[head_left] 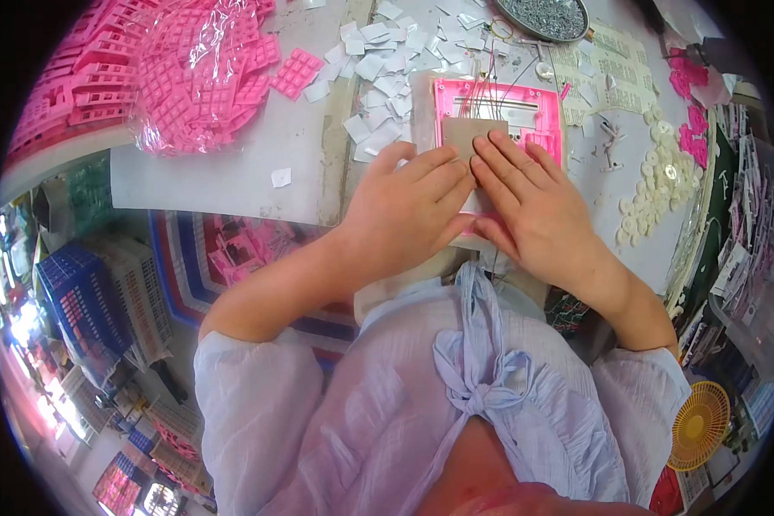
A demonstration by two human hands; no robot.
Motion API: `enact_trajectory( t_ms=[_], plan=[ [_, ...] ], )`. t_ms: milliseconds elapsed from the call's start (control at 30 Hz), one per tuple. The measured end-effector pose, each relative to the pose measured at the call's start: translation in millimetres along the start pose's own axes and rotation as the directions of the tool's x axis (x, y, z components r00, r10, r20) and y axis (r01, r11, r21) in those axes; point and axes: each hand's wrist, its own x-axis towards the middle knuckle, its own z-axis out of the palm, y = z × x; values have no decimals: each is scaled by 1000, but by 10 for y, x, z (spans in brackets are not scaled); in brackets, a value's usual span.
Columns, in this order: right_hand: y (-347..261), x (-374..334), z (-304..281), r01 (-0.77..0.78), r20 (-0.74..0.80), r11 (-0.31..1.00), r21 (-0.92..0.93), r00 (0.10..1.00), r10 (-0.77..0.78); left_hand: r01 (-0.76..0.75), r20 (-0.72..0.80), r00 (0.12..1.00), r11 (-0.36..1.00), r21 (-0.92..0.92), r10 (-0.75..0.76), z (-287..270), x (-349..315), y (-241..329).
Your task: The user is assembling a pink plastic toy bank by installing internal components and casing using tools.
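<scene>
A pink plastic casing (554, 119) lies on the worktable in front of me, with metal strips inside. Thin dark and red wires (491, 79) run out over its far edge. Across its left middle rests a square piece of brown cardboard (471, 130). My left hand (408, 199) lies with fingers stretched over the cardboard's near left part. From the other side, my right hand (537, 196) spreads its fingers over the cardboard's near right part and the casing. Both hands press flat and grip nothing; they hide the casing's near portion.
Scattered white paper pieces (376, 67) lie left of the casing. Pink keypad parts in a clear bag (193, 86) sit at the far left. A metal dish of screws (546, 15) stands at the back. Off-white round parts (654, 193) are heaped at right, near the table's edge.
</scene>
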Motion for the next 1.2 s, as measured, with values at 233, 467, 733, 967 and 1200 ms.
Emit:
enact_trajectory(
  t_ms=[233,467,733,967,1200],
  plan=[
    [-80,65,-168,82,60,987,-136,995,-74,5,138,990,999,36,-10,-155,97,13],
    [-91,46,-157,44,-5,994,-98,999,-45,-40,-185,983,982,-182,6,-405,1574,-784],
    [-74,-5,-76,5,-46,999,-39,999,-7,-246,-52,956,887,392,288,592,2971,-1331],
    [-28,13,-60,40,-46,999,-2,998,-40,115,-127,988,975,192,-91,149,2764,-1161],
    [-8,11,-55,36,-97,996,76,995,-29,89,24,996,960,-267,-86,-468,810,-211]
  ],
)
